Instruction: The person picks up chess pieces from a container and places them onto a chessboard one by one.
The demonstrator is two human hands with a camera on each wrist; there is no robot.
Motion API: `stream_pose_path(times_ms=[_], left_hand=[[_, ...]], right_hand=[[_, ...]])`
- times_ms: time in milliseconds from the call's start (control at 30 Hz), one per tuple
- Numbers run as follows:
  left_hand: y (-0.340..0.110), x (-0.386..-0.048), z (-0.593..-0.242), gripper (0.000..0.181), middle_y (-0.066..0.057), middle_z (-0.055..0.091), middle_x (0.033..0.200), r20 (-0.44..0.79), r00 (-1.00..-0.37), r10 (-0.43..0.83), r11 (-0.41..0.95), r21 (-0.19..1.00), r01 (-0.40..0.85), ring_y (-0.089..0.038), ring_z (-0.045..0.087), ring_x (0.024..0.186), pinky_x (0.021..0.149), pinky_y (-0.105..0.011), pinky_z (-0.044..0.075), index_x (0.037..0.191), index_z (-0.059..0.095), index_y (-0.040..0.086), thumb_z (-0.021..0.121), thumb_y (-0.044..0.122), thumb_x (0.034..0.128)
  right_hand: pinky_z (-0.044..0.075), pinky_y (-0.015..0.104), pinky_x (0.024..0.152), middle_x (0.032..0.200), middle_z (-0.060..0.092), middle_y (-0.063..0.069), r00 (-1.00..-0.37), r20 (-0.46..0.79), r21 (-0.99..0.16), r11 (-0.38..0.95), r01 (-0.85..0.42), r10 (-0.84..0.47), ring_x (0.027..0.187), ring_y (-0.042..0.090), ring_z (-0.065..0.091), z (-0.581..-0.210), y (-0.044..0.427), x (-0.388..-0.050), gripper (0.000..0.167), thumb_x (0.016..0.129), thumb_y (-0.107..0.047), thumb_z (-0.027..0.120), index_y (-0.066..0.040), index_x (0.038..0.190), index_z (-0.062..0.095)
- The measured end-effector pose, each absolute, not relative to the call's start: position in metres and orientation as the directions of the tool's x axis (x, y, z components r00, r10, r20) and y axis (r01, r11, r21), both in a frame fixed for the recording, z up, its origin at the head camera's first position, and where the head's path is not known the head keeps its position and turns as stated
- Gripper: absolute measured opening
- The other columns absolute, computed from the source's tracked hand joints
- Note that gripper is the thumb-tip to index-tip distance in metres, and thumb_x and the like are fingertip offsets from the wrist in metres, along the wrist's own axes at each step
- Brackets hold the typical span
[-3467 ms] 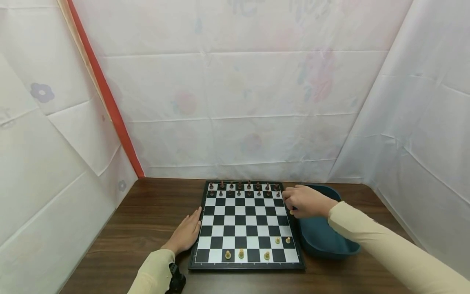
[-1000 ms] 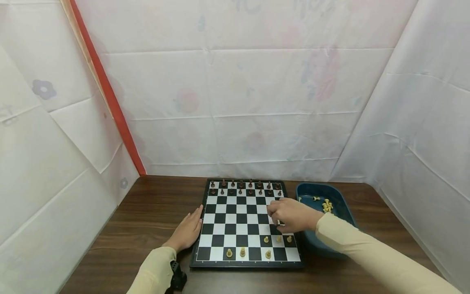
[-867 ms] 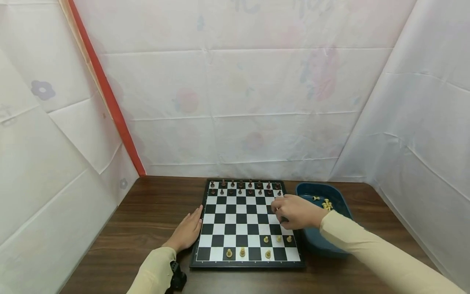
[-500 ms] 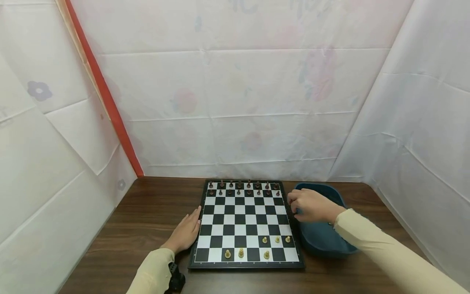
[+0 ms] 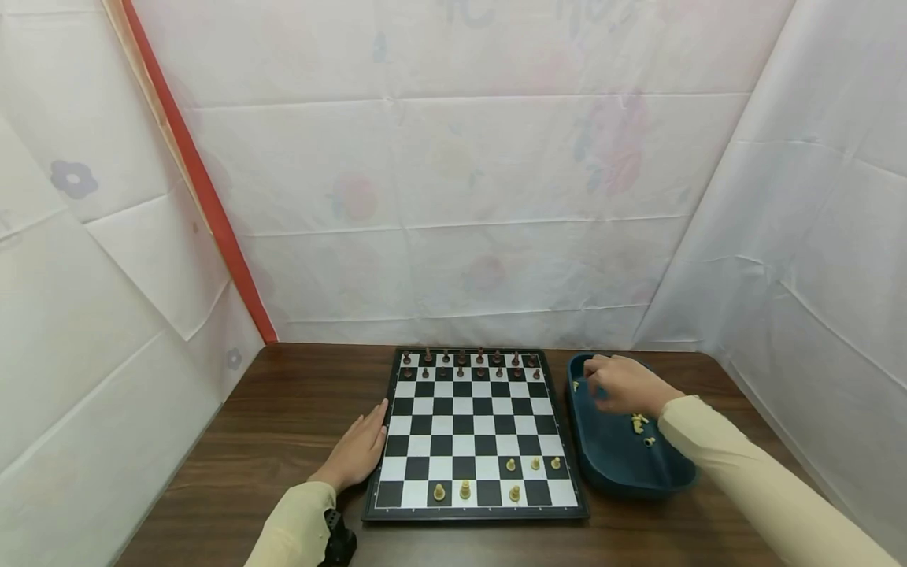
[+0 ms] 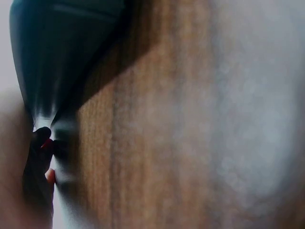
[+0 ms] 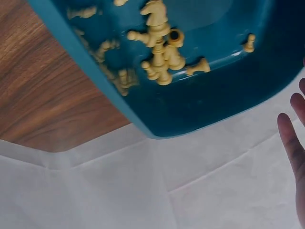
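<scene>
My left hand (image 5: 357,449) rests with extended fingers along the left edge of a black-and-white chessboard (image 5: 453,423). The left wrist view is mostly blurred wood. My right hand (image 5: 627,384) hovers over a blue bin (image 5: 631,472), fingers loosely bent. In the right wrist view its fingers (image 7: 288,133) spread at the right edge, with no piece seen in them. Cream chess pieces lie in the bin, among them a knight (image 7: 156,13) and a pawn (image 7: 249,44). On the board's near side stand three cream pawns, one a white pawn (image 5: 511,465), and a few larger cream pieces (image 5: 464,489).
Two rows of dark brown pieces (image 5: 480,372) stand at the board's far end. The bin sits close beside the board's right edge. A white sheet (image 5: 453,197) hangs behind and at both sides of the wooden table (image 5: 298,409).
A third cream pawn has come to stand left of the other two. My right hand has moved off the board, rightward to above the bin. My left hand has stayed put.
</scene>
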State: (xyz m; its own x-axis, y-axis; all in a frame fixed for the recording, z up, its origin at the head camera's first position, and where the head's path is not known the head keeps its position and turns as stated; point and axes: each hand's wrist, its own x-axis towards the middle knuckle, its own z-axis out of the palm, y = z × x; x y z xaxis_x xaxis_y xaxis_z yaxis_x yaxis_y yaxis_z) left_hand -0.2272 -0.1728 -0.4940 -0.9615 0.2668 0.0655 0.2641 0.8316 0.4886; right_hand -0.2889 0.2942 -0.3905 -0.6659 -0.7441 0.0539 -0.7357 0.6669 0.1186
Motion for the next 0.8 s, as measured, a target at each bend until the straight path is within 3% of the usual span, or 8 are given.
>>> stream_pose_path(times_ms=[200, 400, 800], left_hand=[[-0.172, -0.227, -0.494, 0.052, -0.023, 0.030, 0.150, 0.054, -0.964, 0.260, 0.835, 0.489, 0.252, -0.034, 0.028, 0.139, 0.113, -0.051, 0.017, 0.149, 0.022, -0.005, 0.035, 0.016, 0.1033], [-0.172, -0.226, -0.493, 0.052, -0.023, 0.030, 0.150, 0.051, -0.964, 0.262, 0.836, 0.488, 0.253, -0.034, 0.028, 0.139, 0.114, -0.051, 0.017, 0.149, 0.021, -0.005, 0.034, 0.017, 0.1035], [-0.172, -0.227, -0.494, 0.052, -0.023, 0.029, 0.150, 0.052, -0.963, 0.266, 0.831, 0.493, 0.257, -0.034, 0.027, 0.139, 0.114, -0.051, 0.016, 0.149, 0.021, -0.005, 0.035, 0.017, 0.1035]], right_hand=[[0.051, 0.038, 0.067, 0.090, 0.056, -0.002, -0.675, 0.064, 0.112, 0.678, -0.727, -0.735, 0.080, 0.019, 0.057, -0.398, 0.309, -0.295, 0.009, 0.070, -0.016, 0.082, -0.013, 0.075, 0.075], [0.049, 0.034, 0.059, 0.084, 0.052, -0.003, -0.695, 0.053, 0.095, 0.697, -0.711, -0.717, 0.065, 0.014, 0.050, -0.400, 0.321, -0.296, 0.011, 0.070, -0.014, 0.082, -0.011, 0.075, 0.073], [0.044, 0.028, 0.052, 0.078, 0.048, -0.006, -0.718, 0.014, 0.061, 0.717, -0.694, -0.696, 0.061, 0.010, 0.045, -0.412, 0.339, -0.286, 0.022, 0.069, -0.011, 0.082, -0.019, 0.065, 0.062]])
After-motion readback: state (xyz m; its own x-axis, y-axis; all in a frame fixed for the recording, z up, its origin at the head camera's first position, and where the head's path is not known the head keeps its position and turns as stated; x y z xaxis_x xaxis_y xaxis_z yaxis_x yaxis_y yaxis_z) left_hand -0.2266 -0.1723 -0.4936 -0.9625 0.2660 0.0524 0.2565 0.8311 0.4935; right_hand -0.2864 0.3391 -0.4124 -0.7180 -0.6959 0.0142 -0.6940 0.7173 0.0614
